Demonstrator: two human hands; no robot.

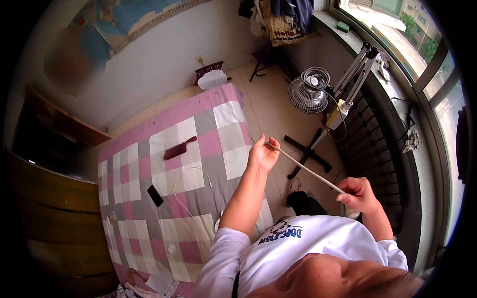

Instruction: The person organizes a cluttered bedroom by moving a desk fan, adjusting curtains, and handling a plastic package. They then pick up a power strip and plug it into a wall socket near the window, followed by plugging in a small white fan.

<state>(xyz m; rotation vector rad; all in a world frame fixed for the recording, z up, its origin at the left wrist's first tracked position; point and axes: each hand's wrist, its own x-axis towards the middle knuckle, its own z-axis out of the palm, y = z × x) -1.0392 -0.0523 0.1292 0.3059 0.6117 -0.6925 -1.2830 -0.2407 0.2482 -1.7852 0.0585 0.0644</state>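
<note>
A thin, pale stick or rod (pixel 306 169) stretches between my two hands, slanting down to the right. My left hand (pixel 264 154), palm up with curled fingers, holds its upper end. Its lower end is pinched between the thumb and fingers of my right hand (pixel 357 194), where part of the end is hidden. On the checked bedspread (pixel 208 117) to the left lie a dark red comb (pixel 180 148), a phone with a dark screen (pixel 155 196) and a white cable (pixel 178 180).
A round wire-caged lamp or heater (pixel 308 95) on a jointed arm rises from a black cross-shaped stand base (pixel 308 153). Along the right run a dark radiator (pixel 369 149) and a window sill (pixel 397 100). A small rack with a white cover (pixel 212 79) stands beyond the bed.
</note>
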